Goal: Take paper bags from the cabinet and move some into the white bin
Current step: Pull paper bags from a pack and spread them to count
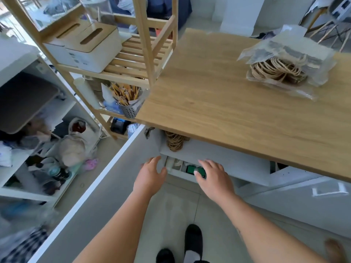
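The cabinet stands open below a wooden countertop (218, 95), its white door (106, 186) swung out to the left. On the upper cabinet shelf (218, 158) I see the twisted paper handles of bags (173, 142). A plastic-wrapped bundle of paper bags (284, 65) lies on the countertop at the far right. My left hand (152, 173) and my right hand (213, 176) reach toward the cabinet opening, fingers apart, holding nothing. The right hand is over a green item on the lower shelf. No white bin is in view that I can tell.
A wooden rack (140, 59) at the left holds white tissue boxes (85, 46) and a metal cup of pencils (127, 103). White shelving (22, 190) with cloth bags and clutter is further left. A closed drawer front (328, 190) sits at right. My slippered feet (191, 243) are on tile.
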